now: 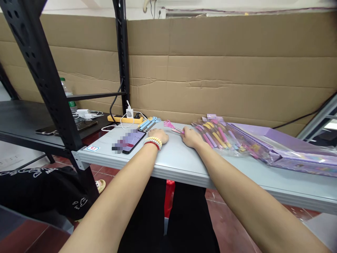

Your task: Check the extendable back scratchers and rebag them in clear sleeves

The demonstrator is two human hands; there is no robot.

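A pink hand-shaped back scratcher (169, 124) with a thin metal rod points up and left over the table. Its handle end is in my right hand (192, 137), which is closed around it. My left hand (158, 135), with beaded bracelets at the wrist, rests on the tabletop just right of a phone (134, 141); its fingers are mostly hidden from this angle. Beyond that hand lie several blue and grey back scratchers (150, 123). Right of my right hand is a pile of pink, purple and yellow back scratchers in clear plastic wrappers (216, 133).
An open purple box (297, 162) stands on the light grey table (181, 160) at the right. A yellow power strip (123, 119) with a white charger sits at the back left, beside a black shelf post (122, 56). Cardboard (223, 70) forms the back wall. Another person's dark-clothed leg (44, 193) is at the lower left.
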